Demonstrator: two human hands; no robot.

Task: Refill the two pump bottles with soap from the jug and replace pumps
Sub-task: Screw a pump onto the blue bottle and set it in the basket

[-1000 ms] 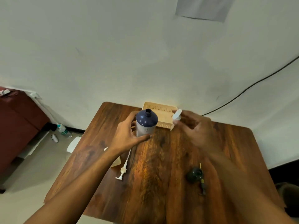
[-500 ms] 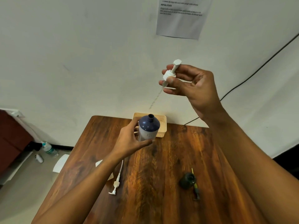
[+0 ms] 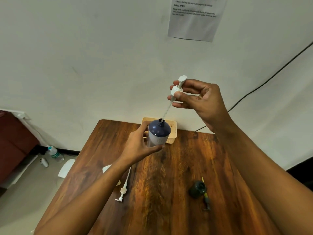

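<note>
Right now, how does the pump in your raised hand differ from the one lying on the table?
The held pump is pinched in the right hand, up in the air; the table pump lies flat on the table. The held pump's tube tip is at the mouth of the bottle gripped by the left hand; the table pump's tube passes behind the left forearm. Both are whitish with a long thin tube, neither screwed on.

Bottle (image 3: pixel 158 133): one. White pump (image 3: pixel 177 89) (image 3: pixel 123 190): two. Dark pump (image 3: pixel 197 189): perhaps one.

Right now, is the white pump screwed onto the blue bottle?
No, the right hand holds the pump above the bottle; only its tube tip reaches the opening.
</note>
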